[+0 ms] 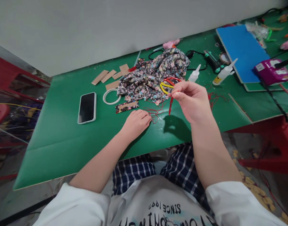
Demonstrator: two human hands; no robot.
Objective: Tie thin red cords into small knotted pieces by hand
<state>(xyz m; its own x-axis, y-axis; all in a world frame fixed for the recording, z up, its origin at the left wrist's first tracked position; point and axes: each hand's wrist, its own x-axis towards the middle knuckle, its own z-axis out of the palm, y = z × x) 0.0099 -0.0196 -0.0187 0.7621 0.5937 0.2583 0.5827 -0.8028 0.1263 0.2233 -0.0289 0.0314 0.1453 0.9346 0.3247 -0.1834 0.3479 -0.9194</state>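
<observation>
Right hand (192,99) pinches red cord (170,107); white bottle (194,76) beyond, contents unclear.

- red strip (170,106): narrow, glossy; held aloft, hanging nearly upright, its upper end hidden; just right of the frame's centre
- red threads (156,115): thin, loose, tangled; lying flat in loops; near the frame's centre

**Bimanual posture, R raised**

L hand (137,123), approx. 11 o'clock from torso (158,191): palm down, fingers (144,115) lightly bent; L forearm (106,160) points approx. 1 o'clock. R hand (192,99), approx. 1 o'clock: thumb (181,96) & index (177,87) tips pinched; R forearm (210,150) toward 11 o'clock.
</observation>
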